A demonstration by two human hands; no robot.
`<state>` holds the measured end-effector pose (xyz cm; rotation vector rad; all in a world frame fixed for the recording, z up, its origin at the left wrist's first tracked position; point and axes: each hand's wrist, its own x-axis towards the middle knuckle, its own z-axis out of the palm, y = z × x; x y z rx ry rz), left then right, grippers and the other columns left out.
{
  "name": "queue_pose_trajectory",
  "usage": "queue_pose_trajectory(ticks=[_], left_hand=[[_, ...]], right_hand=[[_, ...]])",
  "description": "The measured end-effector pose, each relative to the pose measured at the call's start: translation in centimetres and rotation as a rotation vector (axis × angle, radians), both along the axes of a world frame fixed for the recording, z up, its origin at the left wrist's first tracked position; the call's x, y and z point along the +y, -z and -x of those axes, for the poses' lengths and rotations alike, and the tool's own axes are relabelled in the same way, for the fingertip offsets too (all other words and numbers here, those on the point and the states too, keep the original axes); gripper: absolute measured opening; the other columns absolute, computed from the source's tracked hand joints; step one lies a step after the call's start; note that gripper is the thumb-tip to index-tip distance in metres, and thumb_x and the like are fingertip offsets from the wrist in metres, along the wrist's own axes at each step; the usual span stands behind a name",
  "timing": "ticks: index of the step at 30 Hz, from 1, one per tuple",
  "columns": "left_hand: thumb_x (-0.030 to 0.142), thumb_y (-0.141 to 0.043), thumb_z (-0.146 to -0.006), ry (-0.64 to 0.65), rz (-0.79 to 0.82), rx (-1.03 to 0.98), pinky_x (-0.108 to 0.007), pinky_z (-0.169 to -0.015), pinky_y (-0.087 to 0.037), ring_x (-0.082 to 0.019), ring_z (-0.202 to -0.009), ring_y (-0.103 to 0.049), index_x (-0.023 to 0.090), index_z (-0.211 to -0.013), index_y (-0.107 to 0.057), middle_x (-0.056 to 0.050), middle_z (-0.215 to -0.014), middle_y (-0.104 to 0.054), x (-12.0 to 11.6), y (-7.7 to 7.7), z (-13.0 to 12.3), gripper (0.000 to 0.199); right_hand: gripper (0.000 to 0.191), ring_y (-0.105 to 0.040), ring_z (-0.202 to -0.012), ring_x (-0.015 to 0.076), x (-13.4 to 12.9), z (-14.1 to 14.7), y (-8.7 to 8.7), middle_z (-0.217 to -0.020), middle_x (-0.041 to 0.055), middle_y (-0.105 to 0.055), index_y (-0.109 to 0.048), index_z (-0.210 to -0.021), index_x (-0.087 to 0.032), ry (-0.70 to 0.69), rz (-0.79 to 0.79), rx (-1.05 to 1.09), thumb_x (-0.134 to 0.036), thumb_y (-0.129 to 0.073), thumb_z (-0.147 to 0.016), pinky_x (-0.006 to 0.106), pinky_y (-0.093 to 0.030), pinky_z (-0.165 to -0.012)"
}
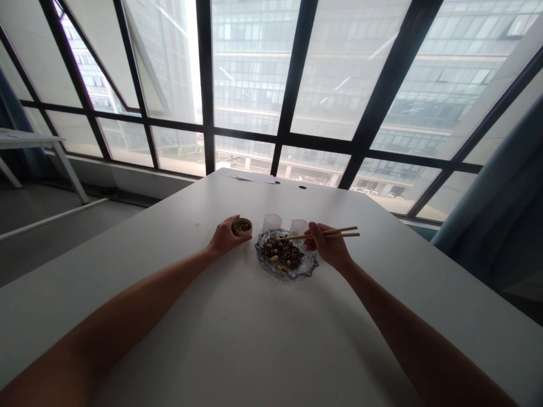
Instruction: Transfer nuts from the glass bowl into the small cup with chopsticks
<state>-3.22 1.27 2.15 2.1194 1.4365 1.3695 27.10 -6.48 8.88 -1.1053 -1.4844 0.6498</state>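
Observation:
My left hand [227, 236] is wrapped round a small round cup [242, 230] with a few pale nuts inside, just left of a glass plate. In my right hand [328, 243] is a pair of wooden chopsticks [345, 232]; their tips point left, over the plate. The scalloped clear glass plate [311, 270] holds a heap of dark seeds and lighter nuts [282, 252]. Whether the chopstick tips grip a nut is too small to tell.
Two clear plastic cups [272, 222] [298, 226] stand behind the plate on the white table [237, 339]. White paper [246, 177] lies at the far edge. Another white table [29, 139] stands at the left, and a blue curtain [479, 209] hangs at the right.

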Motion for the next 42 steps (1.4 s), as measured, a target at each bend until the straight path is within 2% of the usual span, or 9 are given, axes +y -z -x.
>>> queue_pose_trajectory(ticks=[8, 13, 17, 20, 23, 26, 28, 33, 42], left_hand=[[0.056, -0.081, -0.067, -0.015, 0.043, -0.008, -0.047, -0.107, -0.049, -0.034, -0.123, -0.063, 0.012, -0.133, -0.058, -0.02, -0.134, -0.065, 0.6, 0.5, 0.4, 0.082], [0.064, -0.073, -0.074, -0.02, -0.018, 0.088, -0.049, -0.108, -0.047, -0.035, -0.128, -0.058, 0.011, -0.138, -0.054, -0.021, -0.138, -0.061, 0.8, -1.2, -0.1, 0.085], [0.061, -0.068, -0.081, 0.03, -0.056, 0.279, -0.053, -0.111, -0.042, -0.037, -0.133, -0.054, 0.014, -0.137, -0.055, -0.019, -0.141, -0.06, 1.8, -3.8, -2.8, 0.074], [0.061, -0.07, -0.077, 0.101, 0.034, 0.383, -0.049, -0.109, -0.045, -0.038, -0.131, -0.056, 0.013, -0.135, -0.056, -0.022, -0.141, -0.059, 3.2, -5.2, -5.7, 0.077], [0.061, -0.074, -0.073, 0.13, 0.162, 0.462, -0.046, -0.103, -0.049, -0.038, -0.128, -0.059, 0.014, -0.133, -0.056, -0.023, -0.14, -0.06, 4.6, -5.8, -7.8, 0.079], [0.056, -0.076, -0.072, 0.15, 0.213, 0.493, -0.043, -0.097, -0.053, -0.036, -0.119, -0.065, 0.015, -0.135, -0.055, -0.021, -0.129, -0.068, 5.5, -5.9, -8.6, 0.078], [0.049, -0.078, -0.072, 0.19, 0.133, 0.482, -0.043, -0.096, -0.054, -0.034, -0.116, -0.067, 0.016, -0.137, -0.053, -0.018, -0.124, -0.07, 5.8, -5.7, -8.5, 0.077], [0.029, -0.077, -0.074, 0.292, -0.192, 0.482, -0.049, -0.108, -0.047, -0.034, -0.127, -0.058, 0.015, -0.141, -0.049, -0.018, -0.137, -0.062, 5.6, -5.2, -7.8, 0.074], [0.026, -0.076, -0.074, 0.297, -0.238, 0.447, -0.051, -0.109, -0.046, -0.035, -0.128, -0.058, 0.014, -0.139, -0.049, -0.019, -0.136, -0.062, 5.5, -5.0, -7.9, 0.072]], right_hand=[[0.065, -0.057, -0.034, 0.0149, 1.3, -2.1, -0.1, -0.048, 0.0047, -0.065, -0.065, -0.067, -0.018, 0.125, 0.023, 0.192, -0.082, -0.063, -0.072, 0.025, -0.044, -0.033], [0.061, -0.058, -0.035, 0.0167, 2.6, -4.7, -0.2, -0.05, 0.0069, -0.068, -0.065, -0.068, -0.018, 0.163, 0.045, 0.279, -0.079, -0.065, -0.074, 0.027, -0.045, -0.033], [0.059, -0.059, -0.035, 0.0179, 3.2, -6.2, -0.4, -0.05, 0.0077, -0.068, -0.064, -0.067, -0.019, 0.158, 0.052, 0.295, -0.077, -0.064, -0.076, 0.029, -0.047, -0.033], [0.059, -0.059, -0.034, 0.0176, 3.3, -6.9, -0.5, -0.049, 0.0074, -0.067, -0.064, -0.066, -0.019, 0.147, 0.064, 0.303, -0.077, -0.064, -0.076, 0.029, -0.048, -0.033], [0.06, -0.056, -0.033, 0.0159, 3.3, -7.3, -0.4, -0.047, 0.0061, -0.065, -0.064, -0.065, -0.018, 0.142, 0.082, 0.336, -0.077, -0.067, -0.074, 0.027, -0.046, -0.033], [0.06, -0.056, -0.033, 0.0148, 3.3, -7.6, -0.3, -0.046, 0.0046, -0.064, -0.065, -0.065, -0.017, 0.123, 0.08, 0.367, -0.076, -0.07, -0.072, 0.026, -0.045, -0.033], [0.06, -0.056, -0.033, 0.0144, 3.3, -7.9, -0.3, -0.047, 0.004, -0.064, -0.065, -0.065, -0.016, 0.107, 0.07, 0.388, -0.076, -0.071, -0.071, 0.025, -0.045, -0.032], [0.061, -0.056, -0.034, 0.0129, 3.5, -8.7, -0.9, -0.046, 0.0039, -0.063, -0.065, -0.066, -0.015, 0.107, 0.043, 0.454, -0.075, -0.07, -0.074, 0.023, -0.043, -0.032], [0.058, -0.056, -0.032, 0.0125, 3.2, -9.1, -1.7, -0.045, 0.0044, -0.062, -0.063, -0.063, -0.015, 0.164, 0.048, 0.52, -0.07, -0.066, -0.083, 0.022, -0.043, -0.031]])
